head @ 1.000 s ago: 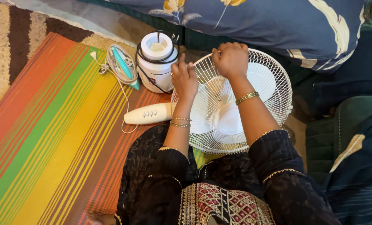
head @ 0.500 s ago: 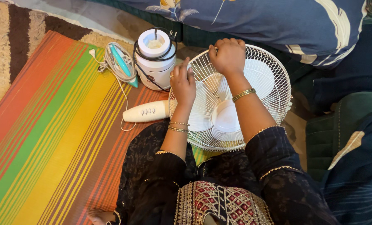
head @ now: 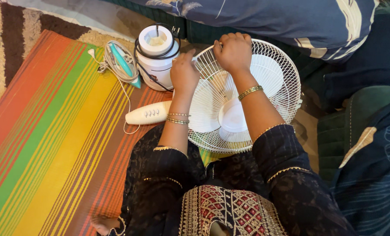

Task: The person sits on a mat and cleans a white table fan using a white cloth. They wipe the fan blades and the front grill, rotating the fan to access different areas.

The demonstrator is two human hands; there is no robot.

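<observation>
A white table fan (head: 264, 83) lies face up on the floor in front of me, its round wire grille on top and its white blades under the wires. My left hand (head: 184, 72) grips the grille's rim at the left side. At the far edge of the grille my right hand (head: 233, 51) is closed on the wires. The fan's white stem with its row of buttons (head: 149, 113) sticks out to the left, partly hidden behind my left forearm. Both wrists wear gold bangles.
A white cylindrical appliance (head: 156, 54) wrapped in a black cord stands just left of the fan. A coiled white cable with a teal tool (head: 123, 63) lies beside it on the striped mat (head: 51, 131). Blue floral bedding (head: 291, 17) and dark green cushions (head: 343, 131) lie behind and right.
The view has drifted down and right, so everything sits slightly higher and further left. Both hands keep their grip on the grille; the left one has crept a little along the rim.
</observation>
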